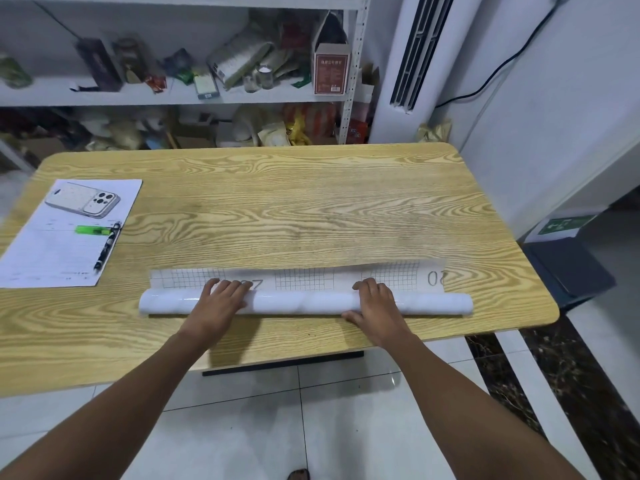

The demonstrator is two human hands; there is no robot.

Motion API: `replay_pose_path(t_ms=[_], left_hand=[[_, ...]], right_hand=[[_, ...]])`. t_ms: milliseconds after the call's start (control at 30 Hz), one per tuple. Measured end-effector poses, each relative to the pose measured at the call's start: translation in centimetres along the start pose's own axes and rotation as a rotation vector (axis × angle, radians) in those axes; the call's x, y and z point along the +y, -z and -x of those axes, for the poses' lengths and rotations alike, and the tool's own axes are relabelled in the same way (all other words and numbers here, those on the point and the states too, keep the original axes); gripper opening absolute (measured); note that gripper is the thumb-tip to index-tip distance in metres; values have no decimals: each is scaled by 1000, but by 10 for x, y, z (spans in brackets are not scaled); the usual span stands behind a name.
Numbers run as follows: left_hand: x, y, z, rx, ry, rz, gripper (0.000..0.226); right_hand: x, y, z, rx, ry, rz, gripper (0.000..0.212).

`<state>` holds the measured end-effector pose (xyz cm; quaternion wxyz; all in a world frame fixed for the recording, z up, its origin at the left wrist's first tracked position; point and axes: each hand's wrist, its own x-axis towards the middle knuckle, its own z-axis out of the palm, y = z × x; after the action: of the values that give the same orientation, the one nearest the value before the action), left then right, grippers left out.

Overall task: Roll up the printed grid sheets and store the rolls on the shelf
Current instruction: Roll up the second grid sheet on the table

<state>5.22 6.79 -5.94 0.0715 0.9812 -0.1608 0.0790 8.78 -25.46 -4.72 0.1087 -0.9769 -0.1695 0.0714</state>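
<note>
The roll point(304, 304) lies along the table's point(311, 209) front edge, with only a narrow strip of sheet point(301, 278) still flat beyond it. The left hand point(221, 301) presses it with fairly straight fingers. The right hand point(377, 301) cups it, thumb on the near side. Pushing both evenly should keep the ends flush. Rolling room lies toward the far edge, and the paper point(69, 237) at the left edge is well apart.
</note>
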Motion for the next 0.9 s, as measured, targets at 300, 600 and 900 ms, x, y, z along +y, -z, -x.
replay_pose_path(t_ms=[300,600,900], left_hand=[[16,6,-1,-146,153,143,62],[10,1,-7,-168,68,66,74],[2,-2,-11,-78,51,0,64]], right_hand=[[3,0,-5,27,0,47,53],[7,2,-8,18,27,72,47],[10,-4,-6,62,20,44,63]])
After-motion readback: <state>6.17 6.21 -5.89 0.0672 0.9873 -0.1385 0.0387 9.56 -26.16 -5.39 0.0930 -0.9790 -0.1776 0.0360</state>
